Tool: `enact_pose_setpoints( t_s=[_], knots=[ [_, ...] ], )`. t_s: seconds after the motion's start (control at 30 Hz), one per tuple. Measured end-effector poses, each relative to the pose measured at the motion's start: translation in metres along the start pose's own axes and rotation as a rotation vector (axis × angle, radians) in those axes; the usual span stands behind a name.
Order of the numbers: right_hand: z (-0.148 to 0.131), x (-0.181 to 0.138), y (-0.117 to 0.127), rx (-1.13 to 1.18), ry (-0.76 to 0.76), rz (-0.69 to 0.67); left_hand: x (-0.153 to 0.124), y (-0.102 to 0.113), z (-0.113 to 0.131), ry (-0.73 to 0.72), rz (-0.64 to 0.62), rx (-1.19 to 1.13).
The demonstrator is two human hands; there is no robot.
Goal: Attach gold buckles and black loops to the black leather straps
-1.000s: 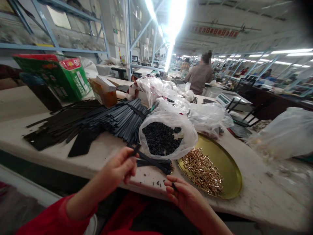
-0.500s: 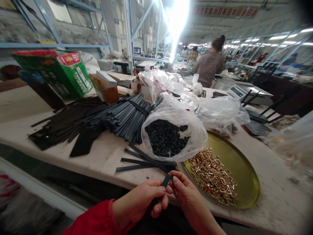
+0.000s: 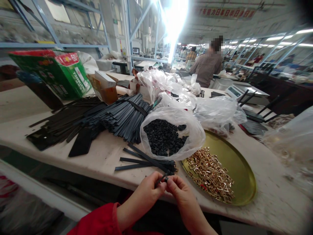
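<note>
Just off the table's front edge, my left hand [image 3: 149,190] is closed on a narrow black strap [image 3: 160,179]. My right hand [image 3: 180,192] touches the left one and pinches a small black loop [image 3: 166,179] at the strap; whether the strap passes through it is hard to see. Beyond the hands, several black straps [image 3: 137,163] lie on the table, some with metal at their right ends. An open plastic bag [image 3: 197,143] holds many small black loops [image 3: 165,137]. Gold buckles [image 3: 214,174] are heaped on an oval gold tray [image 3: 241,176] to the right.
A tied bundle of black straps [image 3: 124,114] lies at left on the table [image 3: 102,164]. Behind stand a green-and-red carton [image 3: 56,76], a dark bottle [image 3: 41,91] and clear plastic bags [image 3: 217,111]. A digital scale [image 3: 246,91] is at right. Another person [image 3: 206,67] is farther back.
The strap has turned between my hands, from showing its flat face upright to lying slanted and edge-on. My fingers have come closer together, and a small loop now shows at the right fingertips.
</note>
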State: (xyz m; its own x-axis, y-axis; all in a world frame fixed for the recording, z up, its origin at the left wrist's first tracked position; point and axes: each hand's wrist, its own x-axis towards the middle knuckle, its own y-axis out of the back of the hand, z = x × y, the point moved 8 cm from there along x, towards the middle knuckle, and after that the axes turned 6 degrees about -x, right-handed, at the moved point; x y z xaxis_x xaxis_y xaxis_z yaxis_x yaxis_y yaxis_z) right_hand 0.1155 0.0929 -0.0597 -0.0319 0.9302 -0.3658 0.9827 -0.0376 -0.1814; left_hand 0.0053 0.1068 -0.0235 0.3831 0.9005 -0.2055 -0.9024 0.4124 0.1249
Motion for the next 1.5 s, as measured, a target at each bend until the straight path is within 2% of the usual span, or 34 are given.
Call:
enact_pose_setpoints(
  t_s=[0.2,0.3,0.5,0.53,0.6,0.7,0.77,0.9,1.03,1.13,1.23,1.37,1.43,1.5],
  knots=[
    [-0.012,-0.007,0.0,-0.286,0.198,0.011,-0.006,0.002,0.001,0.014,-0.014,0.085],
    [-0.007,-0.01,-0.005,-0.249,0.141,-0.047,-0.009,0.002,-0.003,0.029,-0.007,0.128],
    [0.017,-0.019,-0.014,0.073,-0.052,-0.193,-0.012,0.0,-0.007,0.014,0.049,0.169],
    [0.021,-0.02,-0.015,0.124,-0.09,-0.201,-0.012,0.0,-0.008,0.032,0.044,0.109],
    [0.023,-0.02,-0.013,0.202,-0.151,-0.178,-0.011,-0.005,-0.016,0.168,-0.039,-0.122],
    [0.015,-0.018,-0.006,0.247,-0.16,-0.101,-0.019,-0.025,-0.028,0.487,-0.279,-0.588],
    [0.008,-0.017,-0.003,0.248,-0.147,-0.078,-0.024,-0.034,-0.029,0.62,-0.391,-0.829],
    [0.004,-0.016,-0.002,0.235,-0.155,-0.083,-0.026,-0.042,-0.036,0.75,-0.448,-1.125],
    [0.008,-0.011,0.003,0.213,-0.154,-0.052,-0.028,-0.048,-0.038,0.791,-0.489,-1.233],
    [0.011,-0.006,0.009,0.173,-0.151,-0.007,-0.023,-0.045,-0.037,0.709,-0.402,-1.088],
    [0.013,-0.001,0.013,0.166,-0.155,0.025,-0.012,-0.028,-0.035,0.481,-0.216,-0.641],
    [0.014,0.004,0.018,0.146,-0.148,0.072,0.0,-0.013,-0.019,0.149,-0.086,-0.027],
    [0.012,0.005,0.02,0.064,-0.113,0.093,0.003,-0.009,-0.011,0.044,-0.038,0.174],
    [0.008,0.006,0.022,-0.066,-0.044,0.117,0.003,-0.006,-0.008,0.008,0.0,0.335]
  ],
)
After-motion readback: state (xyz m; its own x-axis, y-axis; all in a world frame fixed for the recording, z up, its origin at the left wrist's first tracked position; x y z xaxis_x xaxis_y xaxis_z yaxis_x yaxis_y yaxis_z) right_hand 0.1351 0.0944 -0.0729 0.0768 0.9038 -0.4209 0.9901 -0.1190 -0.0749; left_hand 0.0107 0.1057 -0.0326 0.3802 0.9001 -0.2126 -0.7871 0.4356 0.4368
